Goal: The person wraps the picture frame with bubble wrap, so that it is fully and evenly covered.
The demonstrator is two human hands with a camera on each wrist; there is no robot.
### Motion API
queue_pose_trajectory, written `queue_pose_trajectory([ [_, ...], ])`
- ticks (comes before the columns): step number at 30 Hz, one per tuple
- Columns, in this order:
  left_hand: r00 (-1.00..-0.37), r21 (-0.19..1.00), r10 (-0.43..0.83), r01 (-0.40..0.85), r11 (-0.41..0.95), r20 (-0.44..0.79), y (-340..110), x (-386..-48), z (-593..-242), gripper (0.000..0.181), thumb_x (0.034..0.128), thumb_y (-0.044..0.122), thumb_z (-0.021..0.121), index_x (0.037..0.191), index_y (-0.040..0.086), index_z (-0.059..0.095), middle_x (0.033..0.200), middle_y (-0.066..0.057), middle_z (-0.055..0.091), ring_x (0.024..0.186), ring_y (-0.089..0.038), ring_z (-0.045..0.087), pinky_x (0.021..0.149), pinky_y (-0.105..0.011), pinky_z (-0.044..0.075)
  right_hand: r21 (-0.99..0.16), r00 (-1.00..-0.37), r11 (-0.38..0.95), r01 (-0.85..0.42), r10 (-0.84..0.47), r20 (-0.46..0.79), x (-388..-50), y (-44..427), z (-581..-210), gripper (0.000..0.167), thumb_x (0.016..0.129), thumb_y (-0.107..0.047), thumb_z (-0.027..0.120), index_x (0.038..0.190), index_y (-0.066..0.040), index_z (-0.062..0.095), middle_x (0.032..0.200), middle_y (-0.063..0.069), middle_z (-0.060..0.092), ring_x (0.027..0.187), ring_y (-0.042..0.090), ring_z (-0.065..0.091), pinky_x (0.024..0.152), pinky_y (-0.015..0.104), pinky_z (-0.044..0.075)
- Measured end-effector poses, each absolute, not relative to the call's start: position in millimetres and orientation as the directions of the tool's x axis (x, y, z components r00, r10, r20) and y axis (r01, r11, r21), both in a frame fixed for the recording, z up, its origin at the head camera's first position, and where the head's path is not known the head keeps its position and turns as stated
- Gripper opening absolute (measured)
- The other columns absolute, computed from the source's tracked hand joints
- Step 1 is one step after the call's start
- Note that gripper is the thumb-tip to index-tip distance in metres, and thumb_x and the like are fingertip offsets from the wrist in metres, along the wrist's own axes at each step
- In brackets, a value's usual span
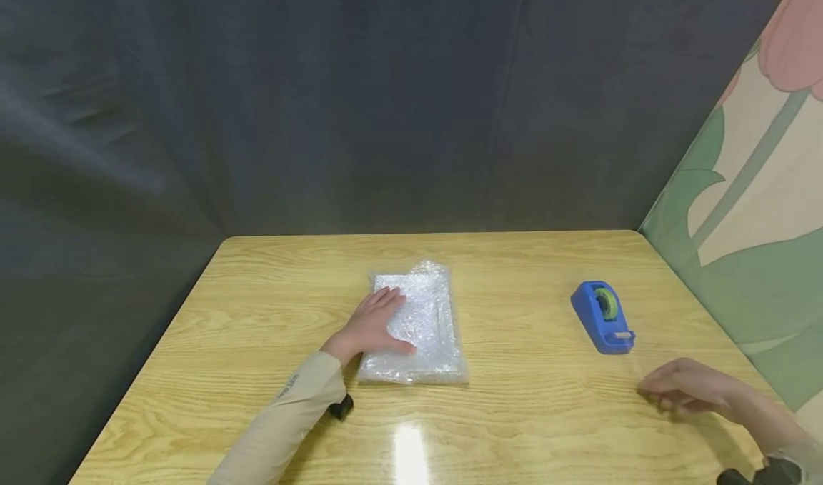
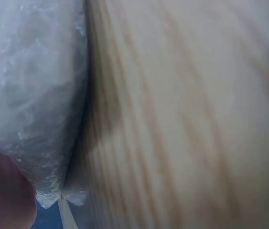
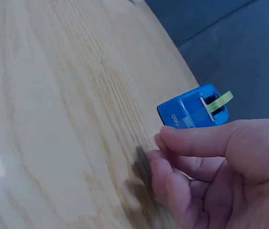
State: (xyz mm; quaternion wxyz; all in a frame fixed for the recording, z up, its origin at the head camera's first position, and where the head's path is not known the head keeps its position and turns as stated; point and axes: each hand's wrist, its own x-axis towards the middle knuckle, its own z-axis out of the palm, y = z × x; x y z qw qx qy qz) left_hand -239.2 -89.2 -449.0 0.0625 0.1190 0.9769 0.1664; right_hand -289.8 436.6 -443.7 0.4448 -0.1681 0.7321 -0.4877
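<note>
A flat package in clear bubble wrap (image 1: 427,328) lies on the table, its film gathered at the far end. My left hand (image 1: 376,324) rests on its left part with the fingers spread. The left wrist view shows the wrap's edge (image 2: 34,90) close up, with part of a finger (image 2: 5,191) against it. To the right stands a blue tape dispenser (image 1: 601,321) with a green-cored roll (image 1: 606,303). My right hand (image 1: 694,388) is just in front of it, thumb and forefinger pinched together. A faint clear strip of tape (image 1: 633,365) runs from the dispenser's cutter toward those fingertips.
The wooden table (image 1: 257,313) has its far edge against a dark curtain (image 1: 386,113). A flower-patterned cloth (image 1: 759,256) hangs along the right side. Bare wood lies between the package and the dispenser. Light glares off the tabletop near the front.
</note>
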Motion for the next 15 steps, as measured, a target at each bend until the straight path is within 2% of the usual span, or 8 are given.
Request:
queue_pose_trajectory([
  [3, -0.964, 0.342, 0.253, 0.211, 0.916, -0.082, -88.9, -238.9, -448.8, 0.104, 0.0648, 0.064, 0.066, 0.144, 0.013, 0.024, 0.152, -0.004, 0.011, 0.139, -0.022, 0.004, 0.112, -0.041, 0.002, -0.866, -0.538, 0.454, 0.212, -0.685, -0.491, -291.8, 433.9, -448.5, 0.026, 0.093, -0.013, 0.046, 0.099, 0.004, 0.065, 0.073, -0.004, 0.065, 0.058, -0.002, 0.058, 0.05, 0.009, 0.045],
  [7, -0.965, 0.331, 0.25, 0.212, 0.92, -0.077, -88.9, -238.5, -448.5, 0.104, 0.0646, 0.064, 0.067, 0.144, 0.013, 0.025, 0.152, -0.004, 0.012, 0.139, -0.022, 0.005, 0.112, -0.041, 0.003, -0.852, -0.553, 0.482, 0.205, -0.661, -0.507, -294.6, 431.2, -451.2, 0.023, 0.091, -0.013, 0.049, 0.094, 0.001, 0.067, 0.069, -0.006, 0.064, 0.051, -0.005, 0.052, 0.046, 0.009, 0.043],
  [11, -0.965, 0.326, 0.253, 0.217, 0.92, -0.073, -89.2, -238.2, -448.5, 0.103, 0.0649, 0.065, 0.066, 0.144, 0.013, 0.025, 0.152, -0.004, 0.012, 0.139, -0.023, 0.005, 0.112, -0.042, 0.003, -0.846, -0.536, 0.509, 0.162, -0.674, -0.508, -296.6, 431.4, -451.4, 0.023, 0.09, -0.012, 0.05, 0.086, 0.003, 0.068, 0.064, -0.008, 0.062, 0.046, -0.006, 0.046, 0.042, 0.009, 0.039],
  [13, -0.965, 0.325, 0.251, 0.214, 0.921, -0.077, -89.3, -238.0, -448.2, 0.103, 0.065, 0.065, 0.066, 0.144, 0.013, 0.024, 0.152, -0.004, 0.012, 0.139, -0.023, 0.004, 0.112, -0.041, 0.002, -0.836, -0.527, 0.536, 0.115, -0.681, -0.509, -297.6, 432.8, -449.4, 0.028, 0.089, -0.011, 0.051, 0.077, 0.011, 0.064, 0.057, -0.01, 0.057, 0.044, -0.005, 0.041, 0.04, 0.01, 0.035],
  [15, -0.965, 0.331, 0.249, 0.21, 0.92, -0.079, -89.2, -237.5, -447.6, 0.103, 0.0651, 0.064, 0.066, 0.144, 0.013, 0.024, 0.152, -0.004, 0.012, 0.139, -0.022, 0.004, 0.112, -0.041, 0.002, -0.82, -0.536, 0.568, 0.064, -0.674, -0.509, -299.2, 434.4, -445.6, 0.031, 0.087, -0.011, 0.053, 0.078, 0.018, 0.06, 0.053, -0.011, 0.051, 0.043, -0.004, 0.037, 0.04, 0.011, 0.033],
])
